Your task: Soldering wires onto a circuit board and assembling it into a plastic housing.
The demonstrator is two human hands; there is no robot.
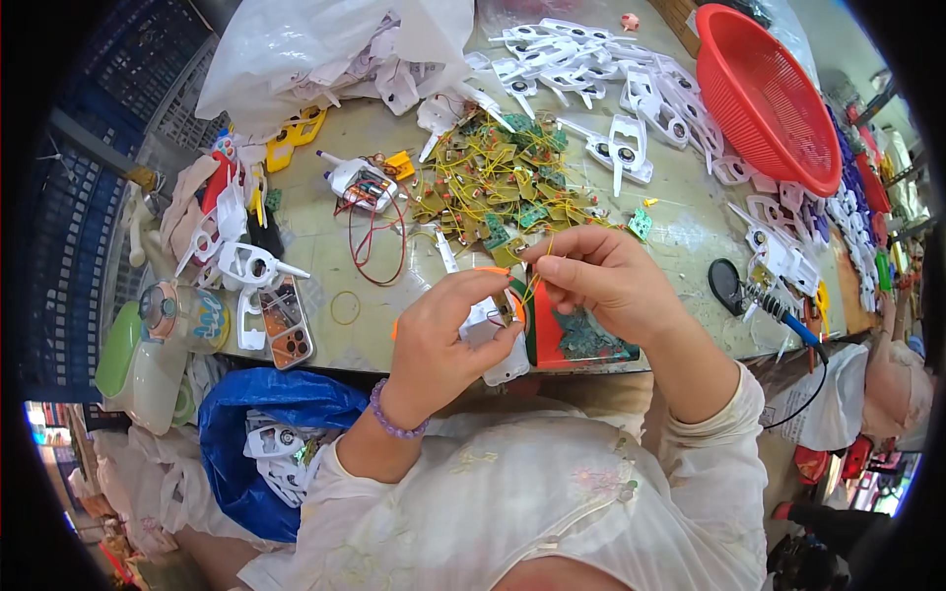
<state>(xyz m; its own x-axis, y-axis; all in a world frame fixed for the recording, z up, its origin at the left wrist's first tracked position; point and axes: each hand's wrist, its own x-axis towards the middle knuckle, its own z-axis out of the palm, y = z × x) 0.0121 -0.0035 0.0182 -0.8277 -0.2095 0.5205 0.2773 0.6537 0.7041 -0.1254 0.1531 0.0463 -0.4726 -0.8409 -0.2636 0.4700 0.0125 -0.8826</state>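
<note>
My left hand (448, 340), with a purple bead bracelet at its wrist, grips a small circuit board (508, 307) between thumb and forefinger. Thin yellow wires (535, 276) run up from it to my right hand (611, 286), whose thumb and fingers are pinched on them. Below the board is a white plastic part (508, 368), partly hidden by my left hand. Just beyond both hands lies a tangled heap of small circuit boards with yellow wires (503, 182). A red tray (548, 347) with greenish bits in it sits under my right hand.
White plastic housings (567, 59) are heaped at the back, beside a red basket (769, 98). To the right lies a blue-handled soldering iron (793, 325). A wired white unit (363, 185), a compartment box (286, 325) and an open blue bag (232, 433) are on the left.
</note>
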